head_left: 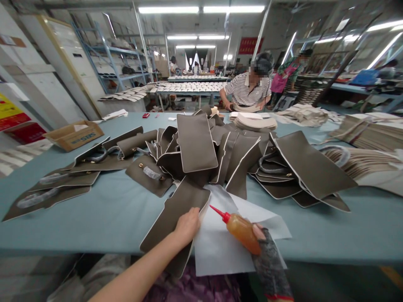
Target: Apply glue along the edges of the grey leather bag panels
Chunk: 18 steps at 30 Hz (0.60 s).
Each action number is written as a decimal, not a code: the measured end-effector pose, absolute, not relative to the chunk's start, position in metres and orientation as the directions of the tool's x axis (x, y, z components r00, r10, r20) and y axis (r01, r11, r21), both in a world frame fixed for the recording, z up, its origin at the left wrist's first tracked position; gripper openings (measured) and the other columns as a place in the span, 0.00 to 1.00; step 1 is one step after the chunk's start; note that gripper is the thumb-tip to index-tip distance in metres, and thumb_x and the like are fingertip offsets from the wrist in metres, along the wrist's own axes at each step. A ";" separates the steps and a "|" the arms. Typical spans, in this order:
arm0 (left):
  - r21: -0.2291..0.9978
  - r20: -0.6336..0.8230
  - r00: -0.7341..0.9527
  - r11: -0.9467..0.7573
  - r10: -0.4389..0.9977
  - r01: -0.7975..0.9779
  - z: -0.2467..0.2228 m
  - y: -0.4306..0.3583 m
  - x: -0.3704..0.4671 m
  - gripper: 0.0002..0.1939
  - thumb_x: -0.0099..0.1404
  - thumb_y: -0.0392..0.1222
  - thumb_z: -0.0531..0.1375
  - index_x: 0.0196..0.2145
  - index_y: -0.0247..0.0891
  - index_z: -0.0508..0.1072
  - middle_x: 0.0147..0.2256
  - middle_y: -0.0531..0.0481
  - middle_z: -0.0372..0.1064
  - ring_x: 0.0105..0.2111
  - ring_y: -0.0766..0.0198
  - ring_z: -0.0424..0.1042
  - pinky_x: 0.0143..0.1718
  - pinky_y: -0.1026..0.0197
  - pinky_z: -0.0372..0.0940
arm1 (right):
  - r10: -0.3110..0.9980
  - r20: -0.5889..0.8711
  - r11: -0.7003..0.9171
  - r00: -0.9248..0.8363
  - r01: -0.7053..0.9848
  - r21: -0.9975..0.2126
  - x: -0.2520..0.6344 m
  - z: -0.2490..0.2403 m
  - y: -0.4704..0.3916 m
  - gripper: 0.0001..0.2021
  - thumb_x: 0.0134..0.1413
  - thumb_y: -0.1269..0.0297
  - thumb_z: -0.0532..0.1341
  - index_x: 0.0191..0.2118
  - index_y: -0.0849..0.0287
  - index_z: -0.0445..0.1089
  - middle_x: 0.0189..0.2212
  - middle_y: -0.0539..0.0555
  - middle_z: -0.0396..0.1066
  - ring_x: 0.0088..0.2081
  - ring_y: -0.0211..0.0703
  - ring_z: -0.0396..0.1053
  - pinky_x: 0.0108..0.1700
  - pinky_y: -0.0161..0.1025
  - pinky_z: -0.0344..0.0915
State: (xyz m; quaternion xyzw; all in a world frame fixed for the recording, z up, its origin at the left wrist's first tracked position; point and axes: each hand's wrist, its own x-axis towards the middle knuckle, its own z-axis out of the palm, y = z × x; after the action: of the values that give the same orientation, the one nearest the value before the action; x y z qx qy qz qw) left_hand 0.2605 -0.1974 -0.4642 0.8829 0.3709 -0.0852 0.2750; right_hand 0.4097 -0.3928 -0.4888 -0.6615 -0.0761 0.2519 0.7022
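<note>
My left hand (188, 225) is closed on the right edge of a dark olive-brown leather panel (170, 214) with a pale border. The panel's lower end reaches past the table's front edge. In my right hand (260, 233), which wears a grey knitted sleeve, is a squeeze bottle (242, 231) of amber liquid with a red nozzle. Its tip points left, just above the panel's right edge; whether they touch I cannot tell. White paper (220, 247) lies under the bottle. Behind my hands, more brown panels (195, 144) are heaped, one lying across the top.
Panels with wrapped handles (47, 191) lie at the left, near a cardboard box (74, 136). Another panel stack (310, 165) stands at the right beside layered beige pieces (359, 161). Across the blue-green table (116, 222), a person in a striped shirt (245, 90) handles beige pieces.
</note>
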 end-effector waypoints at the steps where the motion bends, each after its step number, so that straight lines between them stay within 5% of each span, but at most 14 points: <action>1: 0.454 -0.352 0.716 -0.559 0.603 0.694 -0.465 -0.195 0.261 0.17 0.61 0.31 0.48 0.47 0.33 0.67 0.45 0.39 0.68 0.45 0.54 0.69 0.45 0.57 0.62 | 0.420 -0.248 -0.069 0.873 -0.241 -0.968 0.412 -0.484 -0.391 0.19 0.43 0.50 0.63 0.40 0.55 0.67 0.35 0.50 0.71 0.36 0.46 0.69 0.33 0.41 0.68; 6: 0.619 -0.358 0.746 -0.456 0.561 0.640 -0.466 -0.178 0.263 0.15 0.60 0.34 0.50 0.38 0.37 0.75 0.38 0.47 0.74 0.41 0.59 0.71 0.41 0.63 0.63 | 0.369 -0.169 -0.386 0.914 -0.014 -0.922 0.413 -0.455 -0.374 0.27 0.37 0.41 0.61 0.38 0.58 0.65 0.37 0.56 0.68 0.41 0.53 0.66 0.46 0.50 0.63; 18: 0.725 -0.460 0.674 -0.195 0.578 0.661 -0.483 -0.174 0.263 0.18 0.55 0.33 0.50 0.37 0.34 0.77 0.22 0.50 0.72 0.18 0.66 0.67 0.19 0.66 0.59 | 0.512 0.214 -0.310 0.832 0.411 -0.857 0.409 -0.453 -0.347 0.18 0.50 0.49 0.58 0.42 0.57 0.63 0.39 0.57 0.66 0.42 0.49 0.64 0.48 0.50 0.61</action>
State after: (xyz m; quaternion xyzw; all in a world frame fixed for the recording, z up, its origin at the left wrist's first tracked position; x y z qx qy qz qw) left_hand 0.2634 -0.1744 -0.4834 0.7718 0.4013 -0.0423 0.4914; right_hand 0.4086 -0.3469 -0.4533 -0.8077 -0.2857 0.0490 0.5133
